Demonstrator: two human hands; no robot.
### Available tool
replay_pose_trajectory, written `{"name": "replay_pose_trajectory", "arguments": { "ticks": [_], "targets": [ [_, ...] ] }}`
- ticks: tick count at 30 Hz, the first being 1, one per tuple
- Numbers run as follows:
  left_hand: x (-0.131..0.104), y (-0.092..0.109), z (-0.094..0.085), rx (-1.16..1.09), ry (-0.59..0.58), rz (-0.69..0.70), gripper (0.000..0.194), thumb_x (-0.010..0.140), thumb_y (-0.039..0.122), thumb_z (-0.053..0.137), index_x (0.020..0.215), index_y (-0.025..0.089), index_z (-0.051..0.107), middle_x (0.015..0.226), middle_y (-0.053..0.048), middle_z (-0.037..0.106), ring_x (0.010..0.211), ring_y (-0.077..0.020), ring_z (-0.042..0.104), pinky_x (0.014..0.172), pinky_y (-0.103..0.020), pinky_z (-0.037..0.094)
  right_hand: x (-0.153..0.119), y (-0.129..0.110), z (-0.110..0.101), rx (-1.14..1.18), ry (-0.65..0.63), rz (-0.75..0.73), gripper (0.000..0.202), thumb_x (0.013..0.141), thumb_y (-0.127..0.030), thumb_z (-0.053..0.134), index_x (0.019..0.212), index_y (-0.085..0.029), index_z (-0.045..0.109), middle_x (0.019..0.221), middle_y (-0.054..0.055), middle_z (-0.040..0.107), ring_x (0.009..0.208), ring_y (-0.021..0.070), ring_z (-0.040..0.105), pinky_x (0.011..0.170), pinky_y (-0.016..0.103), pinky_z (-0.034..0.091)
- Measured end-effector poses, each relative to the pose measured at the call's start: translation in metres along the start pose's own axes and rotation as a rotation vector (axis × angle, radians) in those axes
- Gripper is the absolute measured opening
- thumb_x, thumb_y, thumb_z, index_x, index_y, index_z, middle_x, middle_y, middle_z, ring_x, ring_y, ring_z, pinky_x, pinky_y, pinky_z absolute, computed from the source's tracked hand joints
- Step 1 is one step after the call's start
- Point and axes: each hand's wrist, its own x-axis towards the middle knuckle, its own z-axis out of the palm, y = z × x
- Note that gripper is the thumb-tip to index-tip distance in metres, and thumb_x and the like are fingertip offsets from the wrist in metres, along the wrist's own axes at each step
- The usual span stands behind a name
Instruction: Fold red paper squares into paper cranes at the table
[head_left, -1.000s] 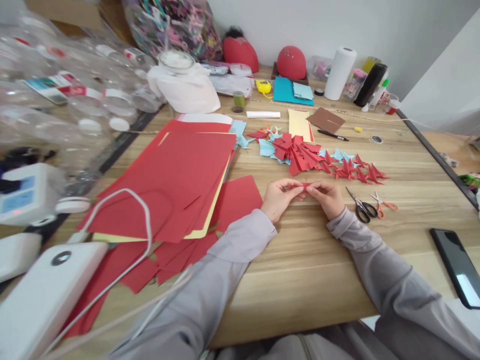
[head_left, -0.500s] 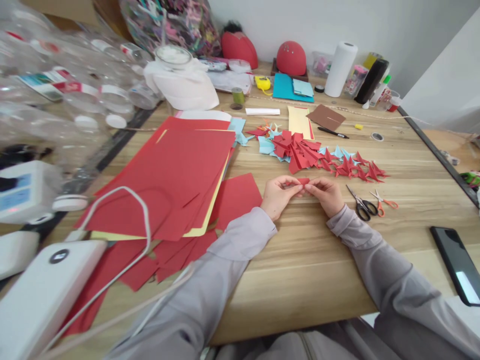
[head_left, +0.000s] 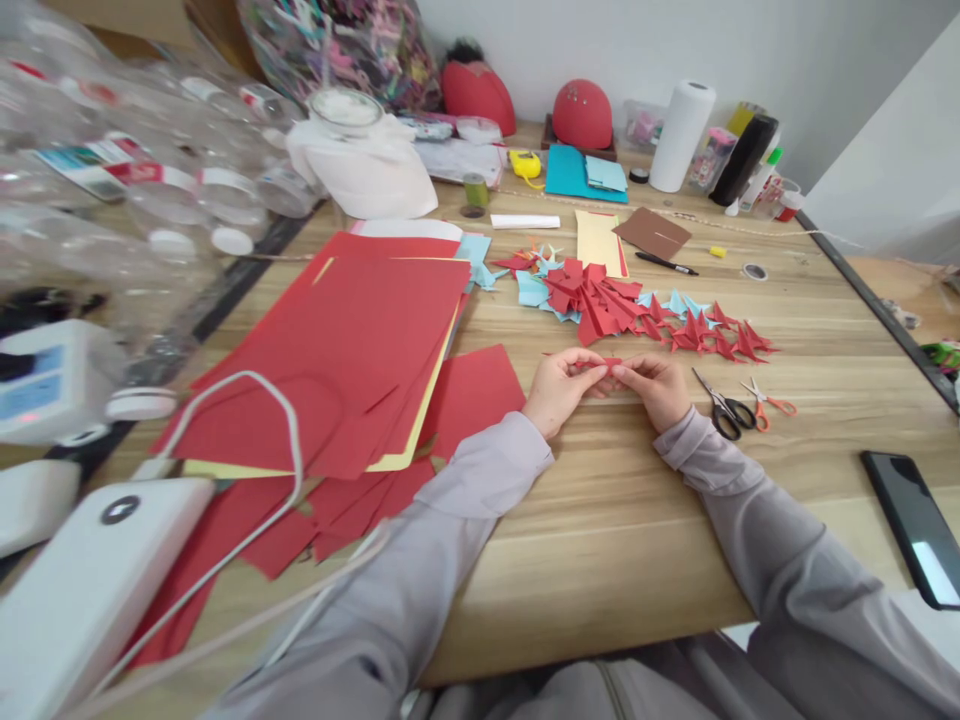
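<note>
A small folded piece of red paper (head_left: 613, 363) is pinched between my two hands, just above the wooden table. My left hand (head_left: 564, 388) grips its left side with thumb and fingers. Its right side is held the same way by my right hand (head_left: 654, 386). Most of the paper is hidden behind the fingers. Just beyond my hands lies a heap of folded red paper pieces (head_left: 592, 300), with light blue ones (head_left: 533, 289) among them. Red folded stars or birds (head_left: 694, 333) spread out to the right of the heap.
Black scissors (head_left: 726, 412) and orange scissors (head_left: 765, 405) lie right of my hands, a phone (head_left: 911, 525) further right. Red paper sheets (head_left: 360, 350) are stacked at left, near a white power bank (head_left: 112, 590) with a cable. Plastic bottles (head_left: 157, 190) crowd the far left.
The red paper between my fingers has turned slightly and shows less of its surface. A thin red tip now shows beyond my left hand. Both hands stay in nearly the same place.
</note>
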Motion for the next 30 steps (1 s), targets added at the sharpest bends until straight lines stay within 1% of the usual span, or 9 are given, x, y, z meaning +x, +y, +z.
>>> {"name": "replay_pose_trajectory", "arguments": {
  "ticks": [6,10,14,19,25,30],
  "targets": [
    [0.0003,0.0008,-0.0001,0.007,0.004,-0.020,0.026,0.063,0.028,0.073,0.079,0.012,0.059,0.062,-0.004,0.067,0.058,-0.0146,0.065,0.054,-0.025,0.052,0.0003,-0.0004,-0.0003,-0.018,-0.011,-0.016,0.021,0.063,-0.039,0.074,0.066,-0.019,0.068,0.061,0.000,0.067,0.056,0.0121,0.058,0.059,0.028,0.049],
    [-0.0008,0.0011,0.0011,0.021,0.025,-0.007,0.025,0.062,0.026,0.073,0.077,0.012,0.059,0.061,-0.003,0.067,0.056,-0.0141,0.065,0.053,-0.024,0.052,0.0001,-0.0015,-0.0003,-0.037,-0.024,-0.015,0.022,0.062,-0.040,0.075,0.065,-0.019,0.068,0.060,0.000,0.067,0.056,0.0123,0.058,0.059,0.028,0.049],
    [-0.0014,0.0016,0.0022,0.024,0.039,0.001,0.027,0.060,0.026,0.075,0.075,0.012,0.058,0.059,-0.003,0.065,0.055,-0.0138,0.064,0.053,-0.024,0.053,-0.0006,-0.0017,0.0001,-0.037,-0.037,0.002,0.024,0.062,-0.042,0.074,0.064,-0.019,0.067,0.059,0.000,0.066,0.055,0.0123,0.058,0.058,0.028,0.049],
    [-0.0010,0.0008,0.0025,0.037,0.053,0.020,0.027,0.059,0.026,0.076,0.074,0.012,0.058,0.058,-0.002,0.064,0.054,-0.0129,0.063,0.053,-0.024,0.052,-0.0008,-0.0003,0.0002,-0.011,-0.019,0.037,0.025,0.061,-0.041,0.076,0.066,-0.018,0.066,0.059,0.000,0.066,0.054,0.0117,0.057,0.056,0.027,0.048],
    [0.0001,-0.0020,0.0015,0.055,0.047,0.029,0.022,0.061,0.023,0.074,0.073,0.012,0.059,0.058,-0.001,0.064,0.054,-0.0126,0.063,0.051,-0.023,0.051,-0.0004,-0.0023,0.0010,-0.020,-0.004,0.058,0.027,0.058,-0.042,0.076,0.062,-0.018,0.066,0.056,0.000,0.064,0.049,0.0115,0.055,0.051,0.027,0.047],
    [-0.0016,-0.0011,0.0021,0.056,0.028,0.043,0.024,0.061,0.026,0.074,0.074,0.013,0.058,0.059,-0.002,0.065,0.057,-0.0141,0.064,0.055,-0.025,0.053,0.0003,-0.0031,0.0009,-0.023,-0.001,0.060,0.028,0.057,-0.043,0.077,0.062,-0.018,0.066,0.055,0.000,0.064,0.048,0.0117,0.055,0.050,0.026,0.047]
  ]
}}
